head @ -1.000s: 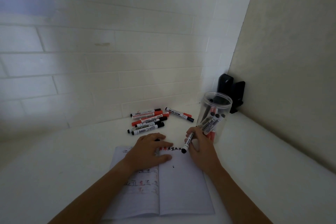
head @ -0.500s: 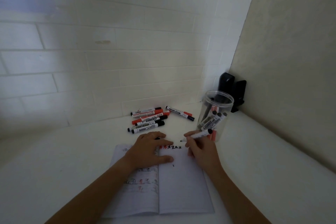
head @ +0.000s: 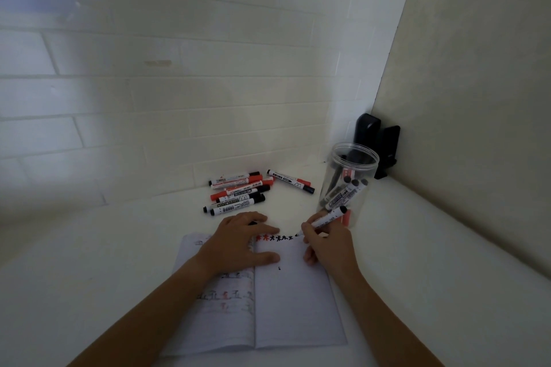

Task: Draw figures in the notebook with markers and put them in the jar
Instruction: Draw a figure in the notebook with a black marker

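Note:
An open notebook (head: 292, 307) lies on the white table, with a row of small red and black figures along the top of its right page. My right hand (head: 326, 243) grips a black marker (head: 328, 219), its tip touching the page at the end of that row. My left hand (head: 238, 243) rests flat on the notebook near the spine; something small and dark shows under its fingers. A clear plastic jar (head: 347, 185) stands just behind my right hand, holding several markers.
A pile of several red and black markers (head: 238, 194) lies behind the notebook, one more marker (head: 290, 181) apart to the right. A black device (head: 378, 143) stands in the corner behind the jar. Tiled wall at back, beige panel at right.
My right hand turned the marker from tip-down with cap end to writing position and lowered its tip onto the page. My left hand stayed on the notebook.

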### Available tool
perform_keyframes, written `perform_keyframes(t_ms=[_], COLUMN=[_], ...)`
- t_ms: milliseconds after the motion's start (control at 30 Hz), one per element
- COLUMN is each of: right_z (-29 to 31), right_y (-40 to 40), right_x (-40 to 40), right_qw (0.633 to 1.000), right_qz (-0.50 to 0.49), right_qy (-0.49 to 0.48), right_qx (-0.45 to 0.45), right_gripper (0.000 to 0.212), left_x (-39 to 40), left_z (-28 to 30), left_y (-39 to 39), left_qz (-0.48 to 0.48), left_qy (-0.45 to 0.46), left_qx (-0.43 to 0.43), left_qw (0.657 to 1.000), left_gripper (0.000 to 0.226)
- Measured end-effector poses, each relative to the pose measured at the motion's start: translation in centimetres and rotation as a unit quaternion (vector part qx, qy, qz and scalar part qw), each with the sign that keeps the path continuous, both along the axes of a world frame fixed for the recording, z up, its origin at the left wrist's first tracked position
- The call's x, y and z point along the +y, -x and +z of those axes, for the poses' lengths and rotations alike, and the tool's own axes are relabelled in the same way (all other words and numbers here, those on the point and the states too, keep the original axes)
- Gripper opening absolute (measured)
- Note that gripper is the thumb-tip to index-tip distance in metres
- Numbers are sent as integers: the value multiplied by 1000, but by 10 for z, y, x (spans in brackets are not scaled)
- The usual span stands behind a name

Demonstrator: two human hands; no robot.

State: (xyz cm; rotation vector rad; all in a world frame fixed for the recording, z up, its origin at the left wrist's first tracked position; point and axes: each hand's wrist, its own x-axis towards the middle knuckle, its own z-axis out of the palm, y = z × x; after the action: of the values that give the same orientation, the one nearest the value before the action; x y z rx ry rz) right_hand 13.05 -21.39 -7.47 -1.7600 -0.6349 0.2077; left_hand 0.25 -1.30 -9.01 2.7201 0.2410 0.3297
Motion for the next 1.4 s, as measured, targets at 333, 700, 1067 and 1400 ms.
perform_keyframes(t_ms=[333, 700, 1067, 1400], right_z=[-4, 0, 1, 1], right_y=[-3, -1, 1, 2], right_x=[2, 0, -1, -1], right_qw=[1000, 1000, 999, 999], right_qz=[2, -2, 7, -3], right_qy=[26, 25, 41, 51], right_qx=[-7, -2, -20, -14], right_gripper=[13, 14, 11, 13], left_x=[0, 1, 0, 1], left_z=[0, -1, -1, -2], left_y=[1, 0, 0, -1], left_qz=[-4, -1, -3, -4], left_qy=[-4, -9, -6, -11], left_qx=[-3, 5, 1, 9], left_qw=[1000, 1000, 1000, 1000], left_gripper=[70, 70, 72, 71])
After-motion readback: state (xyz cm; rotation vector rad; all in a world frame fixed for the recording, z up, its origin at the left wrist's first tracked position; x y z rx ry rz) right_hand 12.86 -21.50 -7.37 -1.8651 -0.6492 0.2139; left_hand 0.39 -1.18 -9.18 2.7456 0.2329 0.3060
